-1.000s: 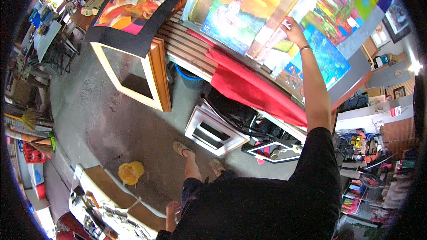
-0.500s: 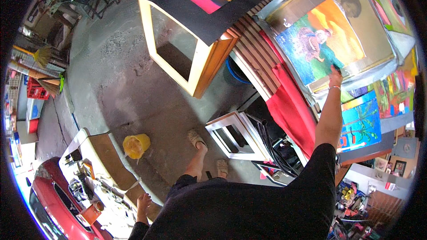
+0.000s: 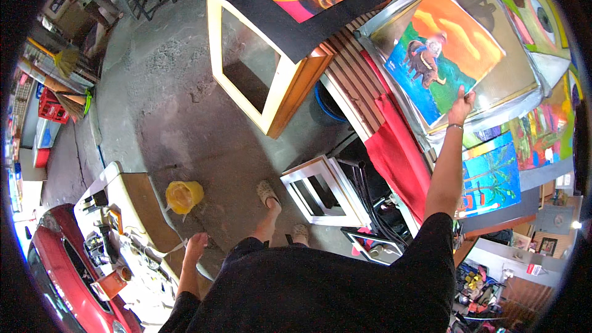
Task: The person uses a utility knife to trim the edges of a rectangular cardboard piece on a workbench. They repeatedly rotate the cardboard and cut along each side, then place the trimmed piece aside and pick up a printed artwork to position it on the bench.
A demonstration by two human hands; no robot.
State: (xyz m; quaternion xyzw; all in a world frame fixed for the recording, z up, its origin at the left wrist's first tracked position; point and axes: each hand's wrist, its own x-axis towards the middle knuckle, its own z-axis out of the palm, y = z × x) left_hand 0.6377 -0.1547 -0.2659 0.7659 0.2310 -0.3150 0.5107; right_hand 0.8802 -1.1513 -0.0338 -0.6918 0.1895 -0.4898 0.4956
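My right hand (image 3: 460, 107) is closed on the lower right edge of an unframed painting (image 3: 465, 40), thumb on its face. The sheet shows a rider on a dark horned animal under an orange sky, above green and blue ground. Behind it stands a brownish panel (image 3: 521, 89) with clear plastic wrap around its edges. The sheet's lower part lies close to this panel; whether it touches cannot be told. My left hand (image 3: 196, 245) hangs low by the white table (image 3: 132, 194), holding nothing, its fingers loosely bent and apart.
A red cloth (image 3: 398, 154) drapes over a slatted wooden bench (image 3: 361, 61). A pale wooden frame (image 3: 268, 111) and a white frame (image 3: 314, 194) stand on the floor, near a yellow bucket (image 3: 185, 197). A palm-tree painting (image 3: 493, 176) is at right. A red car (image 3: 68, 259) is at lower left.
My right hand has gone from touching the sheet's lower edge to gripping it. The painting has tilted, and its glare is gone. My left hand has risen slightly.
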